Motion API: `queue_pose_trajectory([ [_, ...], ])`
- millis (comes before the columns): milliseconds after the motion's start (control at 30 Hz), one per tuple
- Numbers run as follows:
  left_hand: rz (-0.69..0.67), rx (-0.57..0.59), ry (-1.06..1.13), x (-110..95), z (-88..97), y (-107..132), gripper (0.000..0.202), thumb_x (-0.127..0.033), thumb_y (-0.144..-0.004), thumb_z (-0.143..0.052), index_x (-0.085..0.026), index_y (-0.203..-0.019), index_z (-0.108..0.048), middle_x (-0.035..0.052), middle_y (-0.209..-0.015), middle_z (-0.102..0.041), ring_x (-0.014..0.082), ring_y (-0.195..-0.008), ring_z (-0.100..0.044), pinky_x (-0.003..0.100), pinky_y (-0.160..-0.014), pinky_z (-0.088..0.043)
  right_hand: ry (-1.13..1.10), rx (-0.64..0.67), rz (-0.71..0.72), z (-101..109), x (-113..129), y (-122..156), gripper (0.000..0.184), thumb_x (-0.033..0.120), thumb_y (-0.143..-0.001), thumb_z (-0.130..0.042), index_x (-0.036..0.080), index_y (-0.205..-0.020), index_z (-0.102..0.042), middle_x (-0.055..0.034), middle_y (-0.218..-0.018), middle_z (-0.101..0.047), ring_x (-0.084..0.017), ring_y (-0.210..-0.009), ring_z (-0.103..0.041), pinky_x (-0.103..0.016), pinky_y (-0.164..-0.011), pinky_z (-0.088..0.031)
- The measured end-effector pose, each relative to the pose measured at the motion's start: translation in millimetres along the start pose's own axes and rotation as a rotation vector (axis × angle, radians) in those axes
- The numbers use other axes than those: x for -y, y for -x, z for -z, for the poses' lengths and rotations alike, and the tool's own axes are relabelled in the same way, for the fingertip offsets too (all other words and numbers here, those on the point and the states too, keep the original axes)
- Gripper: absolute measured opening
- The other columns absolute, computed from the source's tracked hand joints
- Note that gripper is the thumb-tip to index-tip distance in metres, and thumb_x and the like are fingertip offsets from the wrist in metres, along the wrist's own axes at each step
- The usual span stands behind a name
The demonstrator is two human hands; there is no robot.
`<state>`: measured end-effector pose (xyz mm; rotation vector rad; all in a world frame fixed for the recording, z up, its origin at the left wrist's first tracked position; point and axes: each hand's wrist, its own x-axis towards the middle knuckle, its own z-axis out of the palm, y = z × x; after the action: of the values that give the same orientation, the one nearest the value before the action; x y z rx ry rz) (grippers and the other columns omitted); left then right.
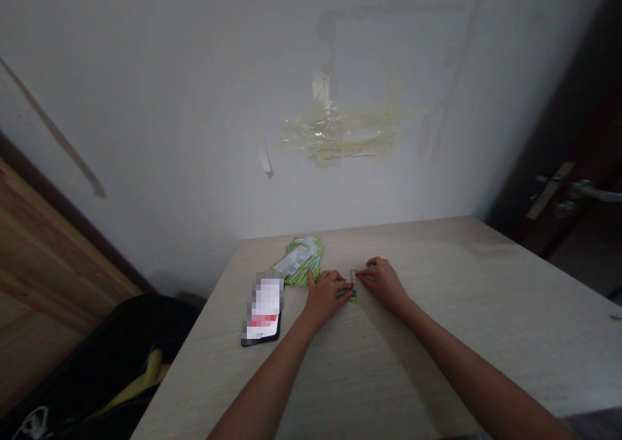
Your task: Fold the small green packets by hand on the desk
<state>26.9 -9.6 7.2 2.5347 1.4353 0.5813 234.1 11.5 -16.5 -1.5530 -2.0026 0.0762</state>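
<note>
A small narrow green packet (pixel 353 297) lies on the table between my two hands. My left hand (pixel 324 294) has its fingers closed at the packet's left side, with the fingertips over part of it. From the right, my right hand (pixel 383 282) pinches at the packet's upper right edge, thumb and forefinger together. Just beyond my left hand, a fanned pile of green and white printed packets (pixel 302 258) sits near the back of the table. The fingers hide part of the small packet, and its print is too small to read.
A phone (pixel 266 304) with a lit, blurred screen lies left of my left hand. The pale wooden table (pixel 486 297) meets a wall with peeling tape (pixel 335 132). Off its left edge is a black bag (pixel 97 362); a door handle (pixel 597 192) shows at right.
</note>
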Motion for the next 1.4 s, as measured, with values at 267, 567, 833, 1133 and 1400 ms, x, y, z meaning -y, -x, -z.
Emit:
queue_pose_trajectory([
  [267,-0.003,-0.028,0.020,1,-3.4,0,0.020,-0.040,-0.087,-0.060,-0.038,-0.104,-0.069,-0.0007,-0.110,-0.062,0.0220,-0.113,-0.051,0.064,-0.112,0.008,0.055,-0.020,-0.036,4,8,3,0.022,0.039,-0.085,-0.060,0.033,-0.101,-0.074,-0.0091,-0.107,-0.057,-0.024,-0.104,-0.052,-0.036,-0.091,-0.042],
  [567,0.000,-0.076,-0.006,3,-7.6,1,0.024,-0.043,-0.085,-0.061,-0.039,-0.109,-0.065,0.0009,-0.114,-0.061,0.0267,-0.113,-0.052,0.070,-0.110,0.004,0.083,0.046,-0.023,4,7,6,0.036,0.041,-0.085,-0.059,0.033,-0.119,-0.064,-0.0096,-0.116,-0.054,-0.025,-0.110,-0.049,-0.038,-0.094,-0.038],
  [833,0.053,-0.103,-0.058,6,-7.4,2,0.037,-0.048,-0.082,-0.063,-0.028,-0.113,-0.059,0.0028,-0.119,-0.058,0.0259,-0.118,-0.048,0.070,-0.110,0.002,0.045,0.080,0.018,1,-1,7,0.039,0.041,-0.084,-0.061,0.032,-0.121,-0.062,-0.0115,-0.123,-0.051,-0.028,-0.119,-0.044,-0.044,-0.098,-0.036],
  [1133,0.043,-0.126,0.039,1,-3.1,3,0.026,-0.040,-0.084,-0.063,-0.029,-0.107,-0.060,0.0000,-0.114,-0.062,0.0240,-0.116,-0.050,0.069,-0.110,0.004,-0.218,-0.048,0.063,-4,-16,3,0.034,0.038,-0.072,-0.072,0.024,-0.104,-0.069,-0.0095,-0.110,-0.060,-0.026,-0.107,-0.054,-0.040,-0.094,-0.042],
  [1400,0.004,-0.170,0.150,0,-2.3,2,0.026,-0.032,-0.087,-0.060,-0.029,-0.112,-0.059,0.0005,-0.115,-0.066,0.0212,-0.114,-0.055,0.061,-0.113,0.011,-0.454,-0.126,0.054,-4,-23,-1,0.023,0.042,-0.079,-0.065,0.021,-0.088,-0.065,-0.0067,-0.095,-0.065,-0.023,-0.095,-0.057,-0.039,-0.089,-0.044],
])
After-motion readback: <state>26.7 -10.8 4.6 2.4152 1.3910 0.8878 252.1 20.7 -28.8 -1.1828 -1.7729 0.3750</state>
